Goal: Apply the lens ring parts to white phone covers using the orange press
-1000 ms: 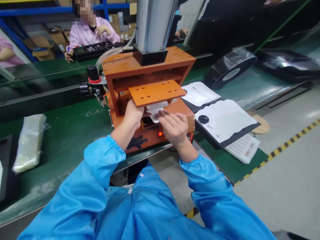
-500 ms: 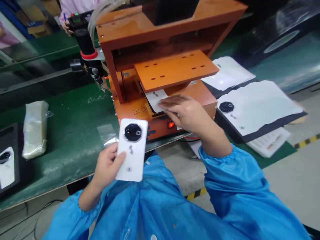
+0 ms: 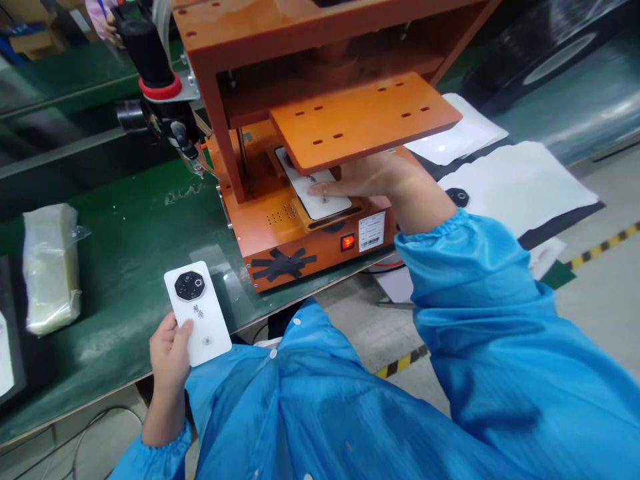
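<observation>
My left hand (image 3: 170,350) grips a white flat cover (image 3: 197,312) with a black octagonal camera ring, held upright near the front edge of the green bench. My right hand (image 3: 373,180) reaches under the orange press plate (image 3: 363,117), with its fingers stretched flat on a second white cover (image 3: 313,193). That cover lies in the nest on the orange press machine (image 3: 280,230). Both arms wear blue sleeves.
A clear bag of parts (image 3: 49,267) lies at the left on the green bench (image 3: 125,240). White sheets on black trays (image 3: 515,183) sit right of the press. A black regulator with a red ring (image 3: 150,60) stands at the press's left. Yellow-black floor tape (image 3: 600,243) runs at the right.
My left hand has carried the white cover out from the press, down and to the left. My right hand has pushed the other cover further into the nest under the plate.
</observation>
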Demonstrator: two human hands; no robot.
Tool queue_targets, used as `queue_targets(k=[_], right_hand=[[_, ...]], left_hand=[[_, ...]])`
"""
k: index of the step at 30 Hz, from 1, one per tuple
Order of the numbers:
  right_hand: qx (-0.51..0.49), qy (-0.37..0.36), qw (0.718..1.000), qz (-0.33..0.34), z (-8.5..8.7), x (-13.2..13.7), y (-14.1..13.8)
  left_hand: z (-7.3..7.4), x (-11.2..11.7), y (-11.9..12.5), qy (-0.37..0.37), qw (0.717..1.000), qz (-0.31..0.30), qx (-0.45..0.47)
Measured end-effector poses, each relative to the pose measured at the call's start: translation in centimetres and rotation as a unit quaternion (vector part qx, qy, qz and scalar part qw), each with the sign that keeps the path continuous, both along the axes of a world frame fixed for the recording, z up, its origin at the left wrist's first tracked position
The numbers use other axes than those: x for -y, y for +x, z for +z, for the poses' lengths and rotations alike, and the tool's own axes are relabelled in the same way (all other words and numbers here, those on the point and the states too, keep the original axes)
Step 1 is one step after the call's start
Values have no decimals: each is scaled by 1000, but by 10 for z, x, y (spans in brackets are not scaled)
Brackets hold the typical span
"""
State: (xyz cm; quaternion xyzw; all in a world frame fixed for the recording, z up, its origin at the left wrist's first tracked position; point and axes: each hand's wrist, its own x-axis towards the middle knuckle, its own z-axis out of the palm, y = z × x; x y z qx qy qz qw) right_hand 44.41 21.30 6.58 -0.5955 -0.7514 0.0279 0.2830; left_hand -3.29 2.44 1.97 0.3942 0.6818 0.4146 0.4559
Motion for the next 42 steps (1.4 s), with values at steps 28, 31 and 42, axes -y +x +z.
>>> queue_targets(k=[28,31,42], right_hand=[[41,110,981,-151,-3,156,-80],[37,85,987,-131,6,138,-83],[74,32,992,-94,12,125,-86]], left_hand=[[34,-8,127,449,659,-457,-394],[34,-7,125,443,672,-446,-391],[31,-5,123,430,678,-455,-385]])
